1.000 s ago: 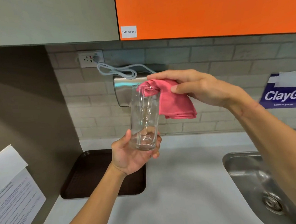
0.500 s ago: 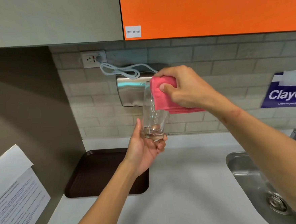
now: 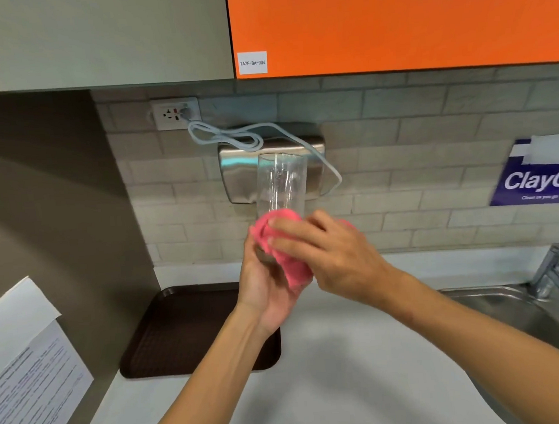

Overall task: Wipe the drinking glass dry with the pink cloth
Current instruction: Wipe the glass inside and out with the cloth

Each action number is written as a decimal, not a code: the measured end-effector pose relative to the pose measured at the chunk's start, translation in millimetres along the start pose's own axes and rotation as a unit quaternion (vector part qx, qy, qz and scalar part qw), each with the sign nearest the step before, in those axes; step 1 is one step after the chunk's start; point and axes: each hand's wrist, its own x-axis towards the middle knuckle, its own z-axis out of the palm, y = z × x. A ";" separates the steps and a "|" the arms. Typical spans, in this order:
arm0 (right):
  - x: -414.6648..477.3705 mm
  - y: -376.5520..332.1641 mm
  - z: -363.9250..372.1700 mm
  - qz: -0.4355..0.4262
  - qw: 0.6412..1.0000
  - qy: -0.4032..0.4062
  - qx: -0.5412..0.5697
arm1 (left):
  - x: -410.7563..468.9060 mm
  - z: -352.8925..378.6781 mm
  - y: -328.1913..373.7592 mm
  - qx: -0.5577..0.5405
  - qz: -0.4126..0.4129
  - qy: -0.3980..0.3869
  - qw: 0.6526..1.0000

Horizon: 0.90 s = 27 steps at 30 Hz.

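**Cloth now low on the glass: slip risk at the base**

Down from the rim, the cloth (image 3: 282, 248) has travelled to the lower part of the glass (image 3: 281, 182), which is upright above the tray (image 3: 180, 331) on the worktop (image 3: 333, 390). The right hand (image 3: 334, 257) presses the cloth around the glass; the left hand (image 3: 267, 289) cups the base, its grip partly hidden. If the glass is wet, a hard twist could spin it out of the left hand, and it would fall onto the worktop beside the tray.
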 end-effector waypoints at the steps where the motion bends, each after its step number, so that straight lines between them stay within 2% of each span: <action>1: -4.6 -3.4 1.5 -0.025 1.000 -0.015 0.002 | -1.5 -0.5 1.1 -0.006 -0.008 -0.011 1.000; 5: 6.3 14.4 -15.5 -0.105 0.993 -0.056 -0.015 | -6.0 -0.6 -2.4 0.019 -0.002 -0.024 1.000; 11: 48.0 50.4 -43.1 -0.003 0.997 0.042 -0.058 | -0.5 5.7 -2.6 0.036 -0.003 -0.010 0.999; 16: 17.4 20.9 -16.6 -0.105 0.993 -0.017 -0.047 | 3.5 6.2 6.3 -0.025 0.002 -0.055 0.998; 19: 7.0 21.9 -17.2 -0.127 0.991 -0.023 -0.034 | 1.1 1.1 3.7 -0.031 -0.016 -0.083 0.996; 22: 17.0 35.5 -27.5 -0.027 0.998 0.061 -0.019 | 1.7 -0.9 -3.5 -0.002 -0.031 -0.092 0.995; 25: 28.4 37.8 -29.5 0.102 0.982 0.157 0.029 | 4.7 0.5 -5.3 -0.012 -0.043 -0.110 0.993; 27: 24.9 31.4 -22.5 0.138 0.973 0.177 0.058 | 7.4 1.3 -4.6 -0.016 -0.036 -0.116 0.993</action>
